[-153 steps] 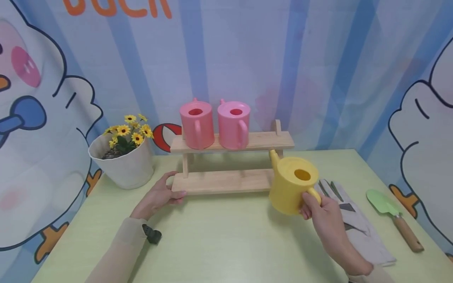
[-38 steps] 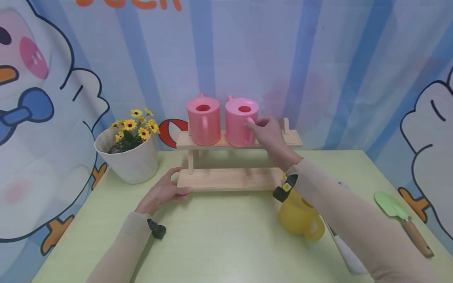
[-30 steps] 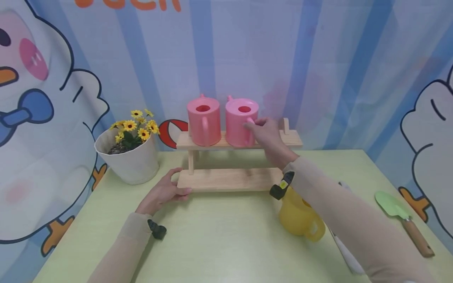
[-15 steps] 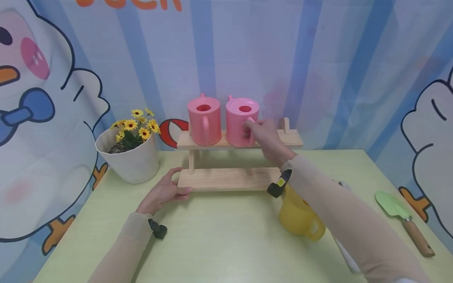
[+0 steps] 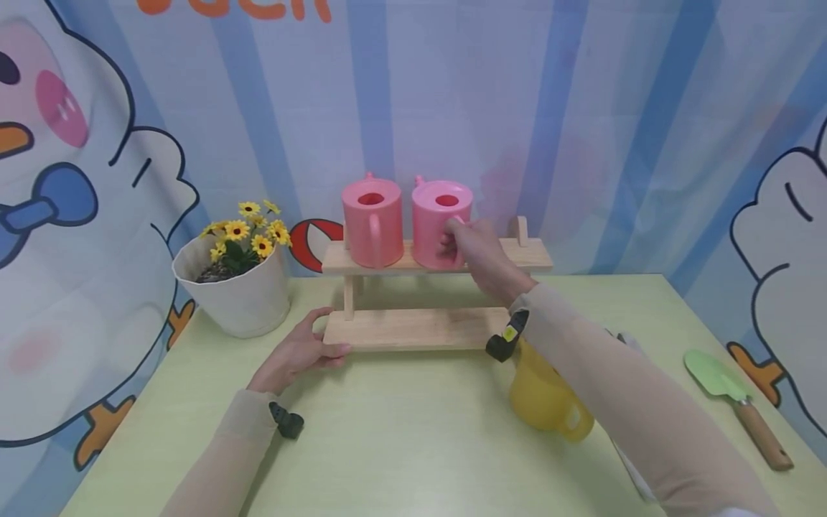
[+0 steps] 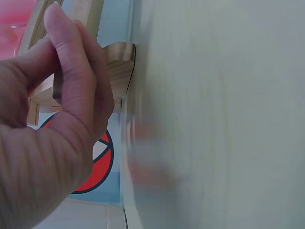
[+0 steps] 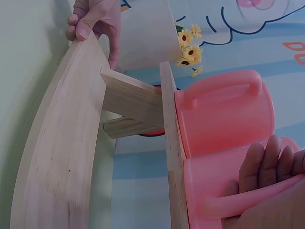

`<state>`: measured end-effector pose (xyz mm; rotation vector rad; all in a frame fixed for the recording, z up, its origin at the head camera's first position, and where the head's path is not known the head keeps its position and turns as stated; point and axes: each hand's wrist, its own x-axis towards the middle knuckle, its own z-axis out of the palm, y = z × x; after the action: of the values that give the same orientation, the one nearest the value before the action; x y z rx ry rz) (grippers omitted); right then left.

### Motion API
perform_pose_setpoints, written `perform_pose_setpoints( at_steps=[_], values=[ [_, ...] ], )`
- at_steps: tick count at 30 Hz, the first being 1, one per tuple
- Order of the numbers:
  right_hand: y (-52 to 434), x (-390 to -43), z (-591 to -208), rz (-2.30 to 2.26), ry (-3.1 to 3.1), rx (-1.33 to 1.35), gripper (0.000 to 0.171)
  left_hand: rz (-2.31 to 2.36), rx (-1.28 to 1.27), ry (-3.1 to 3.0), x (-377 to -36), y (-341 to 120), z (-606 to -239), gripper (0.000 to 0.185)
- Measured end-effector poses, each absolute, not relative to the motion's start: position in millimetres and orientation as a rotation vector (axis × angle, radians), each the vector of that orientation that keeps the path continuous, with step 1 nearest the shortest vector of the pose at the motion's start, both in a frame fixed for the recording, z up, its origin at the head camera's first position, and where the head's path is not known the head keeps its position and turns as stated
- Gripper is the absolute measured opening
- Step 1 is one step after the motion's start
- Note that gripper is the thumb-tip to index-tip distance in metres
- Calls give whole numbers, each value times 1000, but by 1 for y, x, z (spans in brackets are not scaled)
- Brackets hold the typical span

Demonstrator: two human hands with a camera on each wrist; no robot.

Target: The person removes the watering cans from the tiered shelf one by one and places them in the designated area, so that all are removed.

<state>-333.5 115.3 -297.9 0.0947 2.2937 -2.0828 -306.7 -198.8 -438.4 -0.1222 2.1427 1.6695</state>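
Note:
My left hand (image 5: 298,353) grips the left end of the lower board of a two-tier wooden stand (image 5: 413,329), thumb on the front edge. On the upper board sit two pink watering cans side by side. My right hand (image 5: 481,253) grips the handle of the right pink watering can (image 5: 426,226); in the right wrist view its fingers (image 7: 270,160) curl through the handle. The left pink watering can (image 5: 362,233) stands untouched beside it. A yellow watering can (image 5: 539,395) is on the table below my right forearm, which hides part of it.
A white pot (image 5: 248,309) of yellow flowers stands left of the stand. At the right lie a green trowel (image 5: 736,402) with a wooden handle and gloves (image 5: 633,467), mostly hidden by my right sleeve. A printed curtain (image 5: 439,93) hangs behind the table.
My right hand has let go of the yellow watering can, now on the table, and moved up to the right pink can. Its fingers have since curled around that handle. My left hand keeps its hold.

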Motion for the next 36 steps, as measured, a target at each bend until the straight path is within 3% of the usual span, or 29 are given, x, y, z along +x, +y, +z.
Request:
perform_pose_setpoints(
  at_steps=[8, 21, 36],
  values=[
    [119, -329, -299, -2072, 2319, 15, 30, 1660, -100, 2146, -304, -198, -436, 99],
    [125, -321, -302, -2087, 2438, -1, 30, 1651, -103, 2154, -303, -198, -436, 100],
    [139, -287, -305, -1994, 2507, -12, 32, 1642, -89, 2164, -302, -198, -435, 100]
  ],
)
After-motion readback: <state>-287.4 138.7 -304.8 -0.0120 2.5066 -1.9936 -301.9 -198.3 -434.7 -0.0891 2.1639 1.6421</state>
